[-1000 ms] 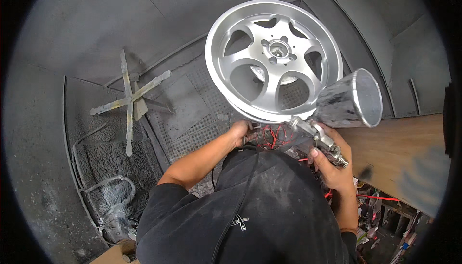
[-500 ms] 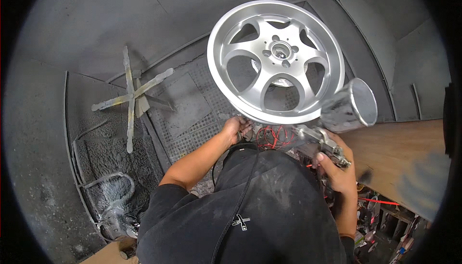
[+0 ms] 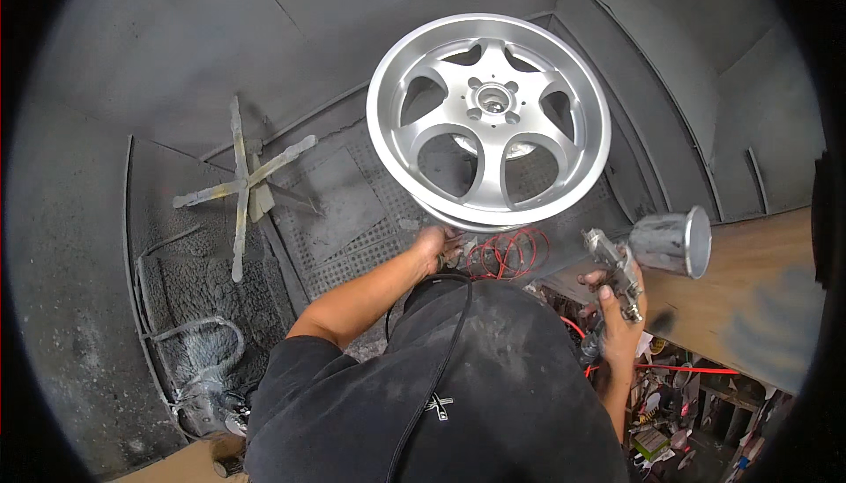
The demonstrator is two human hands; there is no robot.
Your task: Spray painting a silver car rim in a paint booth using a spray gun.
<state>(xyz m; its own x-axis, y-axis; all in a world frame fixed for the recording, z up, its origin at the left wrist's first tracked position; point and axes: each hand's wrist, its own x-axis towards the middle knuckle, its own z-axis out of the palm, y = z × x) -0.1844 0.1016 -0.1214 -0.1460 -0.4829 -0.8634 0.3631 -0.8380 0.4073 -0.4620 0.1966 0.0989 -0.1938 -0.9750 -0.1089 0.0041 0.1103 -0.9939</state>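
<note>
A silver alloy wheel (image 3: 491, 166) with wide spokes and a hub ringed by bolt holes sits face up in front of me. My left hand (image 3: 432, 249) is under its near left edge, fingers curled in; what they hold is hidden. In my right hand (image 3: 622, 329) is a metal spray gun (image 3: 611, 267), right of the wheel's near edge and apart from it. The gun's cup (image 3: 667, 242) tilts to the right. Whatever supports the wheel is mostly hidden beneath it.
A coiled red hose (image 3: 507, 258) lies below the wheel's near edge. To the left stands a paint-crusted cross-shaped stand (image 3: 241, 185). Dark panels (image 3: 176, 51) surround the area. A wooden board (image 3: 749, 285) is at right, with cluttered shelves (image 3: 714, 412) below it.
The spray gun and my right hand have moved right, away from the wheel's edge. The wheel's spokes have turned, and it appears slightly further left and lower. My left hand stays beneath it.
</note>
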